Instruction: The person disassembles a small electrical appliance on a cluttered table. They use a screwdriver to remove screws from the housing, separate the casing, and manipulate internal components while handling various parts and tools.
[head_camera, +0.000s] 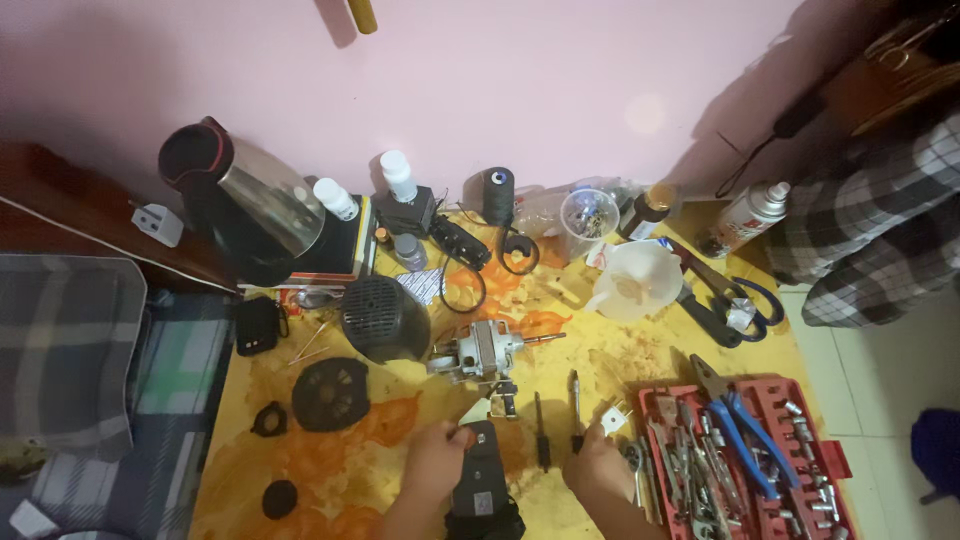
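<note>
Clearly the work in hand is a small appliance taken to pieces: the left hand (437, 462) curls around the top of a dark grey housing piece (478, 482) that stands at the near edge of the yellow-and-orange table (330, 460), thumb and fingers closed on it. The right hand (598, 470) rests knuckles-up just beside the red tool tray (835, 455); whether it pinches anything I cannot tell, since its fingers are turned under (a small white plug piece (614, 416) lies just above it). Between the hands lie two screwdrivers (541, 432), shafts pointing away from the person. Beyond them sits the bare electric motor (480, 353), shaft to the right, with a black domed motor cover (384, 318) and a round black grille (331, 394) to its left. As a judgement, the step is handling the housing near the motor, and any further move calls for a steady grip and a free right hand for a driver.

As for packages: two white-capped bottles (398, 175) stand by the pink wall, a brown bottle (650, 210) and a white spray can with red label (750, 215) at the far right, a clear cup of small hardware (588, 220) between, and a black thread spool (497, 192).
</note>
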